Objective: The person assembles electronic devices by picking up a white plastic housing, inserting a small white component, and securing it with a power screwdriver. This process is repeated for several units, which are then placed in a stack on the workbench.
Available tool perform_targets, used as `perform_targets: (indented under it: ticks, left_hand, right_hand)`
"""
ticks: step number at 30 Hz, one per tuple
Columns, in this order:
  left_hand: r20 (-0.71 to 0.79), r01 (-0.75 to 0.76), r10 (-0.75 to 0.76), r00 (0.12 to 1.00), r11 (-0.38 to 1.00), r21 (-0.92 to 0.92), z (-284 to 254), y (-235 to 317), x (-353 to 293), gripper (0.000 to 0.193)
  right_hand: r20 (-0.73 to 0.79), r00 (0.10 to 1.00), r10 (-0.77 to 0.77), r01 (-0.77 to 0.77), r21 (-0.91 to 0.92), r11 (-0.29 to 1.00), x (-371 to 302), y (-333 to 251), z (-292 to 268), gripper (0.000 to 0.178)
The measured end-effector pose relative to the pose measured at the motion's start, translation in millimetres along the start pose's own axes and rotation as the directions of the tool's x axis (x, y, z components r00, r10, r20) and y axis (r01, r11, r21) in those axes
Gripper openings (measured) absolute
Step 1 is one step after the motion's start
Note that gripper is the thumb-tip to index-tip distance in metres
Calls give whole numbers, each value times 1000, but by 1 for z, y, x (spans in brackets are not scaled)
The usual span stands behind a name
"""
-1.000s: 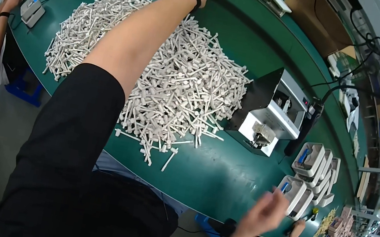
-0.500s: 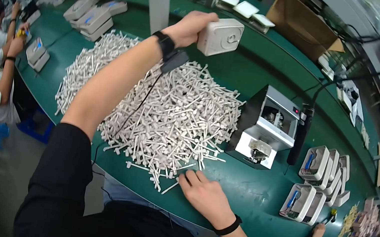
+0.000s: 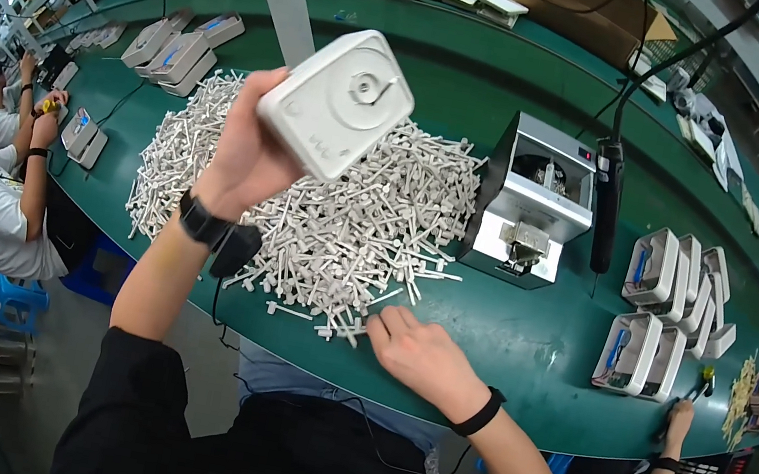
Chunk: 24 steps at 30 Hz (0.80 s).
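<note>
My left hand (image 3: 247,153) grips a white plastic housing (image 3: 337,103) by its side, raised above the pile. The face turned toward me has rounded corners and a round recess with a small hub in its middle. Beneath it spreads a large heap of small white plastic pins with wide heads (image 3: 385,208). At the heap's near right edge, my right hand (image 3: 424,357) rests low over the table with its fingers curled together. A few loose pins lie beside its fingertips. Whatever those fingers hold, if anything, is hidden.
Right of the heap stands a grey-black screw feeder (image 3: 535,209), with a black electric screwdriver (image 3: 604,211) hanging beside it. Open housings (image 3: 635,353) stand at the right on the green table (image 3: 520,363); more housings (image 3: 183,55) sit far left. Co-workers (image 3: 10,202) work at both sides.
My left hand has brought the housing nearer and to the left, turning its recessed face toward me. The right hand stays at the heap's edge. The whole view has shifted slightly.
</note>
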<state>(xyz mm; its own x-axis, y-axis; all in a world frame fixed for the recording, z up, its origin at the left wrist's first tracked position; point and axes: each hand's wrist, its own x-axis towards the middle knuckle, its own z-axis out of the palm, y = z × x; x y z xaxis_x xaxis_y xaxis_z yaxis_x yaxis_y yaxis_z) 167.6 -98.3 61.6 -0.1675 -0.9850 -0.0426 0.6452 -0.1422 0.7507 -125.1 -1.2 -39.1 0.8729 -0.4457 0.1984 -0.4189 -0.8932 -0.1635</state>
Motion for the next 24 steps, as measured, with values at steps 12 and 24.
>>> perform_targets:
  ticks: [12,24]
  left_hand:
    - [-80,32,-46,996,985,-170,15,-107,-119,83]
    - [4,52,-53,999,954,-294,43,-142,-129,83]
  right_hand:
    - [-130,794,593,-48,960,274,4,-31,-44,23]
    - [-471,752,462,-248,448,859,-5,-48,-40,19]
